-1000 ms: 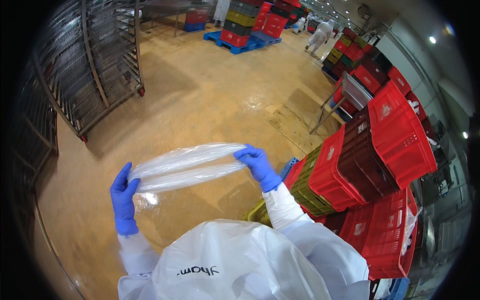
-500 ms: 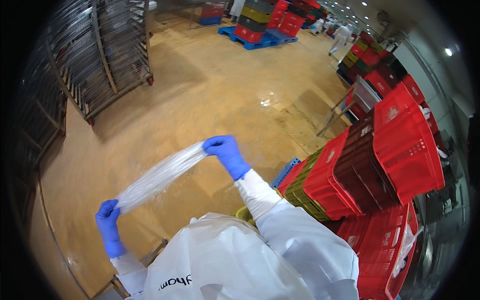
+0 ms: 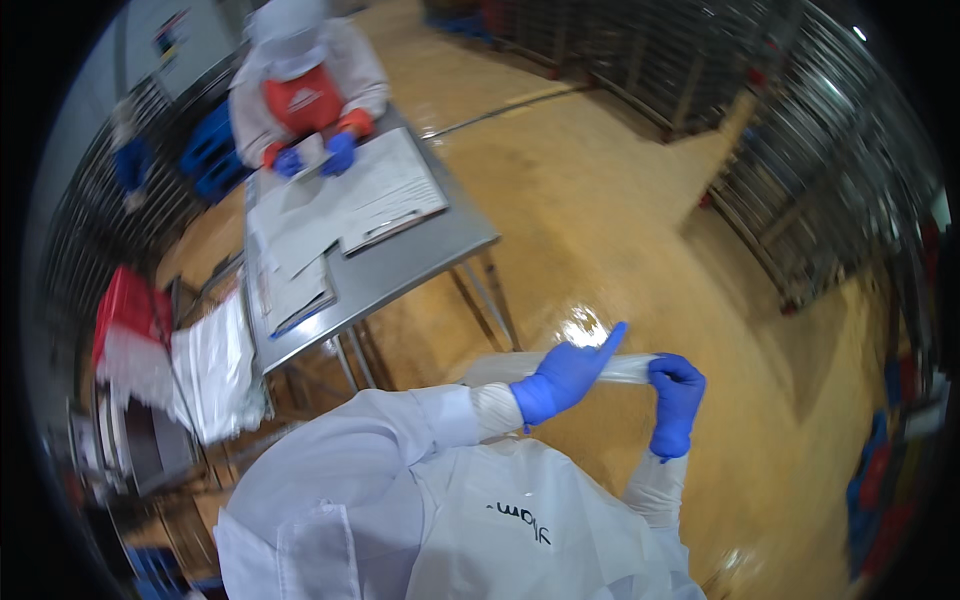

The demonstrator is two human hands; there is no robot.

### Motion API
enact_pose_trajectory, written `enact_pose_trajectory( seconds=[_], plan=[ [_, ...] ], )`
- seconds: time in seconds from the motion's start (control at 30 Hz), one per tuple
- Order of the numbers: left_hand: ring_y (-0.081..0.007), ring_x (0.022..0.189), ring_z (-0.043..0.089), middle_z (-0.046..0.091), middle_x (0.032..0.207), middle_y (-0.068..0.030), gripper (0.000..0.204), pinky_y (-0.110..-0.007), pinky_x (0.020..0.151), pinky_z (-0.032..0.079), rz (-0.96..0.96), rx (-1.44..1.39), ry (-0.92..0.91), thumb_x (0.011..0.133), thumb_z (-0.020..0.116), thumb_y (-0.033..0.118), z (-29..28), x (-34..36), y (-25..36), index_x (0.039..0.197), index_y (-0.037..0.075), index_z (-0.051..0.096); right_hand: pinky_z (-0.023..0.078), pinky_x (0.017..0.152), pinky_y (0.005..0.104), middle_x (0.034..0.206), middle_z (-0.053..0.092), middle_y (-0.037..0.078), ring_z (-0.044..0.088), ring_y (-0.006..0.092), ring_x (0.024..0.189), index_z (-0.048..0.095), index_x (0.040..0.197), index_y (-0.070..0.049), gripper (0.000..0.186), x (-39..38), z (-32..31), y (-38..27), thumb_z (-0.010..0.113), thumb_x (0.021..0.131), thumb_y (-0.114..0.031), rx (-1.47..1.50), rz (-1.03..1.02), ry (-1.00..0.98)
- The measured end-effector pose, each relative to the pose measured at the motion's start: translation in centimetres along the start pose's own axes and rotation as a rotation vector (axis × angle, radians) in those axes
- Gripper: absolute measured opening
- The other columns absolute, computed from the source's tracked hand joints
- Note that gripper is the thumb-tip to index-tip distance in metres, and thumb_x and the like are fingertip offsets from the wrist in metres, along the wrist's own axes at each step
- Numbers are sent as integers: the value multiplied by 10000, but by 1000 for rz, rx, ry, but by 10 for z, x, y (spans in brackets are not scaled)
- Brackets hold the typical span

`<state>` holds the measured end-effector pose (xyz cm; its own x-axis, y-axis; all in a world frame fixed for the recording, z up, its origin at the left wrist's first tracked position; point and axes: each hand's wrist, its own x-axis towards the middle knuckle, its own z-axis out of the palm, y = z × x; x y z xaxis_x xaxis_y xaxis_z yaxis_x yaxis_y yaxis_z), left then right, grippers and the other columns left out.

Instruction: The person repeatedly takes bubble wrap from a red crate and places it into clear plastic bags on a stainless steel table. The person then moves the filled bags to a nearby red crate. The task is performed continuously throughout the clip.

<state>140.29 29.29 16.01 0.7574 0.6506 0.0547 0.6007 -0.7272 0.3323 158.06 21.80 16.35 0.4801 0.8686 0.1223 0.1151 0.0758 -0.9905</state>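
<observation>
A long, bunched strip of clear plastic film [image 3: 630, 369] stretches sideways in front of my apron. My right hand [image 3: 676, 405], in a blue glove, pinches its right end. My left hand [image 3: 565, 382], gloved the same way, lies across the strip with one finger stretched up to the right. Its other fingers look curled around the film, though their tips are hidden. Part of the strip shows beyond the left wrist.
Ahead to the left stands a metal table [image 3: 465, 238] bearing papers and a clipboard [image 3: 395, 232]. A co-worker [image 3: 300, 95] in blue gloves handles something pale there. Clear plastic sheets [image 3: 215, 370] and a red crate [image 3: 130, 315] are at left; wheeled racks [image 3: 770, 225] stand right.
My view has swung from the stacked crates to the table and co-worker. My hands have come closer together on the film, which no longer spans a wide gap between them.
</observation>
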Motion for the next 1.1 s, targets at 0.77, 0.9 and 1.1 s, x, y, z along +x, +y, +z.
enact_pose_trajectory(
  seconds=[0.77,0.9,1.1],
  plan=[
    [-314,803,596,603,938,-112,676,-380,698,472,-1066,-104,618,645,694,424,-126,-686,-128,1211,142,457,421,647,228,793,593,52,541,130,720,613,720,19,148,-215,530,-130,579,586,73,259,-160,-1165],
    [-305,707,589,587,841,-113,699,-377,624,464,-1195,56,634,690,638,468,-144,-779,-102,1267,148,406,410,653,214,773,588,48,539,123,687,604,702,22,126,-309,612,-160,570,585,54,306,-181,-1347],
    [-291,593,550,543,704,-93,567,-363,552,453,-1318,280,713,783,577,264,-141,-868,-106,1303,168,373,426,608,222,745,586,58,531,113,634,607,719,37,77,-405,710,-197,583,646,34,232,-110,-1524]
  ],
)
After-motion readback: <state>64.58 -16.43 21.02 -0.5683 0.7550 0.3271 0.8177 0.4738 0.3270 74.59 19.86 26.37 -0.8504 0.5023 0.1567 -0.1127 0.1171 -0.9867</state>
